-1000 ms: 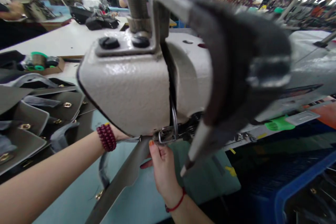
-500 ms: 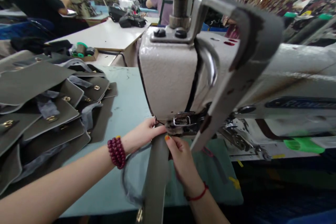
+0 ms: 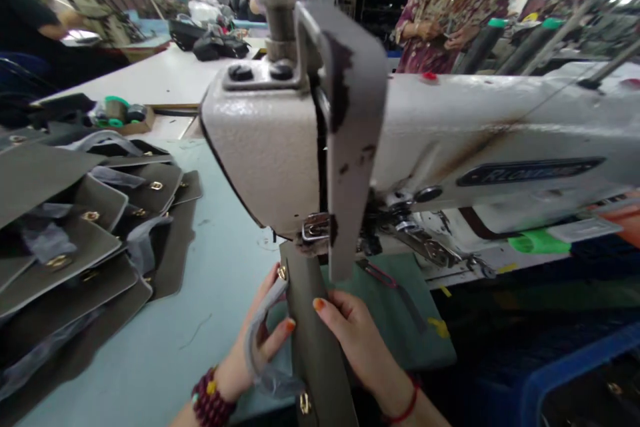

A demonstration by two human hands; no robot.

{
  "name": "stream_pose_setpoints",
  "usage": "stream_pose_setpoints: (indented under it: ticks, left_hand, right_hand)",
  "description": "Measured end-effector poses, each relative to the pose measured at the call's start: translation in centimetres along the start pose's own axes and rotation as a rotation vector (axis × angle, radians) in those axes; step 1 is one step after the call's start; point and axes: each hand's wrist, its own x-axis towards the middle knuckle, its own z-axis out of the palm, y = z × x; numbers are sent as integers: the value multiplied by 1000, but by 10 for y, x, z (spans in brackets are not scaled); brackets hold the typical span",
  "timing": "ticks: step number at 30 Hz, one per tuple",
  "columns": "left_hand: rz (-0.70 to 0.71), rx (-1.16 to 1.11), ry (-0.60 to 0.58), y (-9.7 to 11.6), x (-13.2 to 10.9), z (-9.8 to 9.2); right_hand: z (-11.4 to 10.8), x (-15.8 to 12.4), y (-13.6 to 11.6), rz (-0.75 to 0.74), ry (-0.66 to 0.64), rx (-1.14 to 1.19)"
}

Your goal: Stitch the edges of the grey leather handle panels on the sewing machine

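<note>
A dark grey bag panel (image 3: pixel 311 320) runs from under the sewing machine head (image 3: pixel 265 153) toward me. My left hand (image 3: pixel 253 347) grips its left edge, thumb at the edge and other fingers partly hidden. A handle wrapped in translucent film (image 3: pixel 256 337) arches across that hand, between an upper gold buckle (image 3: pixel 283 273) and a lower gold buckle (image 3: pixel 305 403). My right hand (image 3: pixel 357 333) pinches the panel's right edge, its thumb on top and the other fingers curled. The machine's thick grey lever (image 3: pixel 357 147) hides part of the needle area.
Similar grey panels (image 3: pixel 100 240) with wrapped handles lie piled at left. A red-handled tool (image 3: pixel 380 275) rests on the green cloth right of the panel. Thread spools (image 3: pixel 116 111) sit in a box behind. A blue crate (image 3: pixel 575 373) stands at lower right; a person (image 3: pixel 435 20) stands behind the machine.
Both hands have come back from the needle toward me. The panel has turned, showing its wrapped handle and buckles on the left. The view has shifted right.
</note>
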Motion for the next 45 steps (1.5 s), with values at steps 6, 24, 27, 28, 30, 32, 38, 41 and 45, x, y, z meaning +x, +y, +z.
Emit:
stream_pose_setpoints:
  ticks: [6, 24, 27, 28, 30, 32, 38, 41, 45]
  left_hand:
    - [-270, -67, 29, 42, -3, 35]
    - [-338, -148, 97, 70, 18, 35]
    - [-351, -151, 95, 73, 26, 33]
    - [-353, -152, 92, 74, 29, 32]
    - [-348, -164, 91, 76, 34, 30]
    - [-334, -180, 95, 76, 40, 28]
    - [-228, -90, 92, 69, 58, 21]
    - [-156, -83, 92, 65, 67, 19]
    - [-166, -116, 89, 66, 75, 17]
  right_hand:
    - [17, -23, 13, -183, 217, -182]
    - [12, -16, -2, -259, 231, -344]
    - [13, -9, -8, -272, 243, -342]
    - [13, -7, -9, -269, 247, -346]
    - [13, -1, -12, -253, 243, -350]
    - [13, 4, -13, -243, 239, -343]
    - [14, 19, -18, -302, 288, -356]
    - [14, 27, -20, -293, 303, -365]
    - [15, 34, -24, -328, 301, -346]
